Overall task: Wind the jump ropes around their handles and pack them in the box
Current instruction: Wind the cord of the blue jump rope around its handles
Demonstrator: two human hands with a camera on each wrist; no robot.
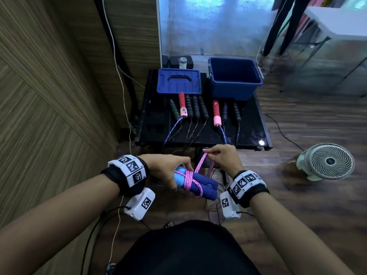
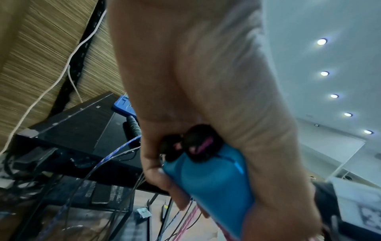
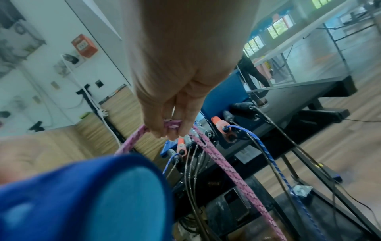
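Two blue handles sit side by side in your left hand, fingers curled round their lighter-blue ends, with a few crossed turns of the pink rope already on them. Your right hand pinches a fold of that rope between thumb and fingertips, raised above and to the right of the bundle, and the free length hangs down from the pinch.

Your main risk is slack. If the pinch slips or you lower the right hand before the next turn is laid, the crossed turns will likely loosen and slide toward the free ends of the handles, which stick out past your grip with nothing to stop them. Keep the line taut as you bring it round.

The hanging tail is the second risk. It drops close to the cords trailing off the front edge of the black tabletop, where the other ropes' handles lie in a row; a wide swing could snag one and drag a handle off the edge.

The left hand's grip also covers only one end, so the two handles may scissor apart under a hard pull.

The open blue box waits at the far right of the tabletop, its lid beside it, and looks empty from here.
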